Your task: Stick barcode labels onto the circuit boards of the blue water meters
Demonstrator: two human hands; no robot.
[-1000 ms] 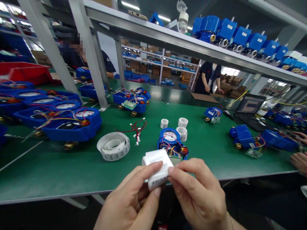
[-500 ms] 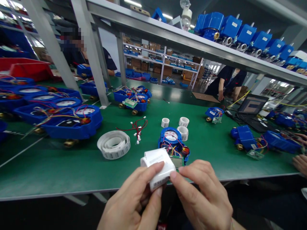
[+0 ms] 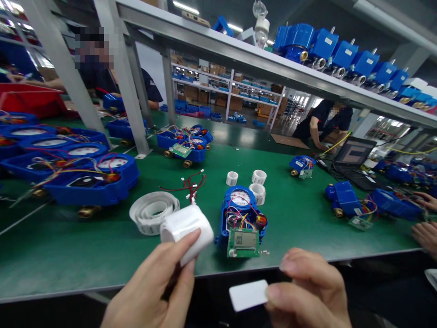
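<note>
My left hand point(image 3: 160, 278) is closed around a roll of white labels point(image 3: 189, 230), held above the bench's front edge. Between the thumb and fingers of my right hand point(image 3: 303, 291) is a single white label point(image 3: 248, 295), its visible face blank. Just beyond my hands stands a blue water meter point(image 3: 239, 200) with its round dial and bundled wires exposed. A green circuit board with a display point(image 3: 243, 241) leans out at its near end, showing digits. Left of it lies a large loose coil of label strip point(image 3: 153, 212).
Three small label rolls point(image 3: 258, 193) sit behind the meter, and red-black wires point(image 3: 191, 184) lie left. Open blue meters point(image 3: 92, 182) crowd the left side. A laptop point(image 3: 355, 152) stands at right, near a co-worker's hands point(image 3: 425, 232). A metal shelf point(image 3: 239, 54) crosses overhead.
One label has come off the roll and is now in my right hand. My hands have moved apart, the left going left with the roll, uncovering the meter's display board.
</note>
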